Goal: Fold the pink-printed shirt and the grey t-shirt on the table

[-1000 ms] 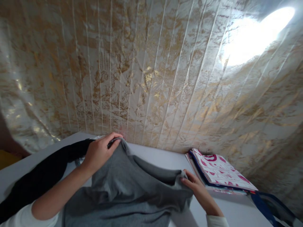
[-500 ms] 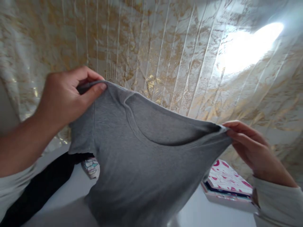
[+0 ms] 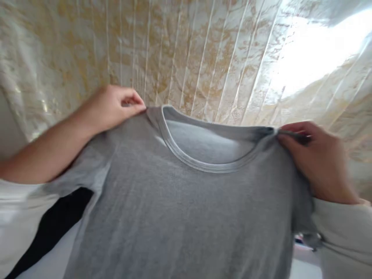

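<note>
A grey T-shirt (image 3: 186,209) hangs spread out in front of me, its round neckline facing me. My left hand (image 3: 113,106) pinches the shirt's left shoulder seam beside the collar. The other shoulder is gripped between thumb and fingers of my right hand (image 3: 316,155), close to the neckline. The shirt's left sleeve drapes under my left forearm, and the right sleeve falls behind my right wrist. The lower part of the shirt runs out of view at the bottom.
Behind the shirt rises a shiny gold and silver patterned sheet (image 3: 174,58) with bright glare at upper right. Black cloth (image 3: 58,224) lies at lower left on a white surface (image 3: 52,257). The shirt covers most of that surface.
The T-shirt is spread wider and its front now faces me squarely. My left hand has shifted right towards the collar; my right hand has risen. The patterned stack at right is now mostly hidden.
</note>
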The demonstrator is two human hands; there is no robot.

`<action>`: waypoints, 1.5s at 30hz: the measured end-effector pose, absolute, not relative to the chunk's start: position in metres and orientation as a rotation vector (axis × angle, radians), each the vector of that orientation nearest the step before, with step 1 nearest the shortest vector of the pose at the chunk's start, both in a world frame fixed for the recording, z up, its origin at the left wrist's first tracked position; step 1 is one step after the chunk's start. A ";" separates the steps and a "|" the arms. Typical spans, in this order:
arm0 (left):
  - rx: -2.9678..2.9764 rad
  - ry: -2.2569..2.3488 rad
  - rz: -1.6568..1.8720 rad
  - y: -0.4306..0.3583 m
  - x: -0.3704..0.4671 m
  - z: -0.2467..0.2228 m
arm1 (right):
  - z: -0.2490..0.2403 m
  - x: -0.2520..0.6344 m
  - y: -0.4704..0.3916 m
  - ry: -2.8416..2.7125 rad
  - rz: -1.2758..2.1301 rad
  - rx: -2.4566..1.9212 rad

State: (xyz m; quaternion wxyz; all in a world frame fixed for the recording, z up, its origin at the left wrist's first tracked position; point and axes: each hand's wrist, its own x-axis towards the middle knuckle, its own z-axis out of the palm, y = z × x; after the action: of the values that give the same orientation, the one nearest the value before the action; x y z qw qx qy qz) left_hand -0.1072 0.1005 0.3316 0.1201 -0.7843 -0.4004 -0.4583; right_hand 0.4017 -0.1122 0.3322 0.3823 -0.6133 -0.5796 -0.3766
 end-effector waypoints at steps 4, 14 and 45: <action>-2.508 -1.353 -1.059 0.118 -0.021 0.267 | 0.259 0.360 -0.004 -1.793 -0.638 -1.726; -2.930 -1.266 -0.661 0.047 0.022 0.057 | 0.037 0.279 -0.056 -2.201 -0.224 -1.707; -3.099 -1.355 -0.657 -0.095 -0.119 0.015 | -0.046 0.298 -0.210 -2.143 -0.358 -1.718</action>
State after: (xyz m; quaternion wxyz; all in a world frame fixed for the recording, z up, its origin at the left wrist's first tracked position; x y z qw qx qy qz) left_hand -0.1188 -0.0948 0.0153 -0.1516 -0.8890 -0.3888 -0.1884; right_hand 0.2979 -0.2097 -0.0461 0.1849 -0.6096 -0.7603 -0.1270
